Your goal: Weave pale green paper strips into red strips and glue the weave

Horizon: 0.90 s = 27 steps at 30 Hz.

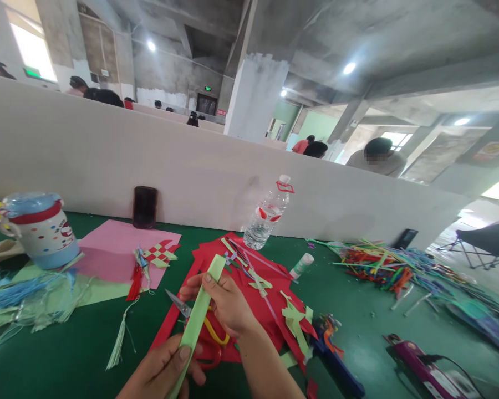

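A folded pale green paper strip (200, 313) is stretched slantwise between my two hands. My left hand (160, 366) pinches its lower end, thumb on top. Near the upper end, my right hand (230, 305) grips the strip between thumb and fingers. Scissors (183, 306) with red and yellow handles lie behind the strip, partly hidden by it and my hands. Beneath them spreads a pile of red paper (278, 327), with green paper scraps (295, 318) on top. To the left rests a red-and-green woven paper ornament (160, 253) with a red tassel (136, 281).
A water bottle (268, 216), glue stick (303, 266) and phone (145, 206) stand toward the white partition (199, 172). At left is a blue-lidded cup (41, 230). Coloured strips (374, 266), a dark blue-handled tool (336, 360) and a purple corded tool (428, 368) lie right.
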Each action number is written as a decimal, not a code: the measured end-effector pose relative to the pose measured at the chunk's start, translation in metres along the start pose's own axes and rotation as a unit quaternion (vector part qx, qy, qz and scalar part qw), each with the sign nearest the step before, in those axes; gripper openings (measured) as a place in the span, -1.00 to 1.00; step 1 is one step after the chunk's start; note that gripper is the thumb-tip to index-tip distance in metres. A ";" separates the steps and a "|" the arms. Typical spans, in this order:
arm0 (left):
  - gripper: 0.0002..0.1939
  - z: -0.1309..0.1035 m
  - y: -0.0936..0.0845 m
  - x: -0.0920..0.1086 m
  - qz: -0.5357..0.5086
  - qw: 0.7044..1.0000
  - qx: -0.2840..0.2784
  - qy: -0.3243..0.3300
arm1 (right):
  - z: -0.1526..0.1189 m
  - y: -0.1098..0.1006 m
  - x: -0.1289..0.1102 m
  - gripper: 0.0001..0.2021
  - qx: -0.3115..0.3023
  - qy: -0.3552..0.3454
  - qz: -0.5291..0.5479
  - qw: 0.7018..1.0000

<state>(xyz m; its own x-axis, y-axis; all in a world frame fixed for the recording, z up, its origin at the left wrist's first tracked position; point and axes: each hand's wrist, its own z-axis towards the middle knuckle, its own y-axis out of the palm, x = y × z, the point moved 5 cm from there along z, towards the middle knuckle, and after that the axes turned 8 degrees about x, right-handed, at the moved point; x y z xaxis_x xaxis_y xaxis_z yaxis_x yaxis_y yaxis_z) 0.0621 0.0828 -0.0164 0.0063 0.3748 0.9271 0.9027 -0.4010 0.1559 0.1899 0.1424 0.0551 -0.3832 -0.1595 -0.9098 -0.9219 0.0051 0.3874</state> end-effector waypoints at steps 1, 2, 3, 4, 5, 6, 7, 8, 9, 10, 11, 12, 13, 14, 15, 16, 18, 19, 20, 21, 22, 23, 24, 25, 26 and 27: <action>-0.33 0.000 0.000 0.000 -0.011 1.000 0.007 0.000 | 0.000 0.002 0.004 -0.44 -0.001 0.002 0.000 1.000; -0.35 0.001 0.000 0.001 -0.024 1.000 0.016 0.009 | 0.000 0.004 0.009 -0.44 -0.004 0.006 -0.004 1.000; -0.37 0.002 -0.001 0.002 -0.038 0.999 0.027 0.021 | 0.000 0.007 0.014 -0.43 -0.008 0.010 -0.012 1.000; -0.40 0.003 -0.003 0.003 -0.052 0.997 0.040 0.034 | -0.001 0.010 0.018 -0.42 -0.014 0.015 -0.024 0.999; -0.42 0.005 -0.005 0.003 -0.063 0.996 0.052 0.043 | -0.002 0.012 0.021 -0.40 -0.023 0.020 -0.039 0.999; -0.44 0.007 -0.007 0.002 -0.069 0.995 0.058 0.050 | -0.003 0.014 0.024 -0.39 -0.033 0.026 -0.056 0.998; -0.45 0.009 -0.008 0.001 -0.070 0.994 0.056 0.056 | -0.004 0.015 0.025 -0.40 -0.042 0.030 -0.068 0.996; -0.45 0.010 -0.009 -0.001 -0.066 0.995 0.050 0.059 | -0.004 0.015 0.024 -0.40 -0.049 0.030 -0.072 0.996; -0.46 0.011 -0.010 -0.002 -0.058 0.996 0.039 0.062 | -0.004 0.014 0.021 -0.41 -0.055 0.025 -0.070 0.996; -0.45 0.012 -0.010 -0.002 -0.049 0.996 0.031 0.064 | -0.004 0.013 0.017 -0.42 -0.059 0.017 -0.063 0.996; -0.45 0.012 -0.010 -0.002 -0.041 0.997 0.028 0.064 | -0.004 0.011 0.012 -0.43 -0.061 0.007 -0.058 0.996; -0.45 0.011 -0.010 -0.001 -0.036 0.997 0.030 0.063 | -0.003 0.009 0.007 -0.43 -0.061 -0.005 -0.059 0.996; -0.44 0.010 -0.010 0.000 -0.035 0.997 0.036 0.062 | -0.002 0.007 0.003 -0.43 -0.059 -0.016 -0.067 0.996; -0.43 0.009 -0.010 0.001 -0.036 0.997 0.042 0.062 | -0.002 0.006 -0.001 -0.42 -0.054 -0.024 -0.081 0.995; -0.42 0.008 -0.009 0.002 -0.035 0.996 0.049 0.063 | -0.001 0.004 -0.003 -0.41 -0.047 -0.029 -0.094 0.994; -0.42 0.007 -0.009 0.004 -0.031 0.996 0.055 0.063 | -0.001 0.004 -0.005 -0.40 -0.040 -0.033 -0.105 0.993; -0.39 0.006 -0.007 0.004 -0.015 0.996 0.056 0.061 | -0.001 0.003 -0.005 -0.39 -0.026 -0.035 -0.112 0.993; -0.38 0.006 -0.007 0.004 -0.007 0.997 0.054 0.061 | -0.001 0.003 -0.004 -0.39 -0.021 -0.035 -0.112 0.993; -0.37 0.006 -0.007 0.003 0.000 0.997 0.051 0.062 | -0.001 0.003 -0.004 -0.40 -0.016 -0.035 -0.111 0.993; -0.36 0.007 -0.007 0.003 0.004 0.997 0.047 0.063 | -0.001 0.004 -0.003 -0.41 -0.011 -0.035 -0.109 0.993; -0.36 0.007 -0.007 0.003 0.006 0.997 0.046 0.065 | -0.001 0.004 -0.002 -0.41 -0.008 -0.035 -0.107 0.994; -0.37 0.007 -0.007 0.002 0.005 0.997 0.046 0.065 | -0.001 0.004 -0.002 -0.41 -0.004 -0.036 -0.106 0.994; -0.38 0.007 -0.007 0.002 0.003 0.997 0.047 0.065 | -0.001 0.004 -0.002 -0.41 -0.002 -0.036 -0.105 0.994; -0.40 0.007 -0.007 0.002 -0.003 0.997 0.050 0.066 | -0.001 0.004 -0.002 -0.41 0.001 -0.037 -0.104 0.994; -0.41 0.007 -0.007 0.003 -0.011 0.996 0.053 0.068 | -0.001 0.004 -0.002 -0.41 0.003 -0.036 -0.103 0.994; -0.41 0.007 -0.007 0.004 -0.021 0.996 0.055 0.071 | 0.000 0.005 -0.001 -0.41 0.005 -0.035 -0.102 0.994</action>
<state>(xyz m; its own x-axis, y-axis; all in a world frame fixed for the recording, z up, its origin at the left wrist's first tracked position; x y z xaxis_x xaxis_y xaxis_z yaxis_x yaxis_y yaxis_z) 0.0584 0.0926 -0.0165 -0.0859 0.2648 0.9605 0.9430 -0.2896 0.1642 0.1862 0.1421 0.0579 -0.1914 -0.0900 -0.9774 -0.9811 -0.0112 0.1931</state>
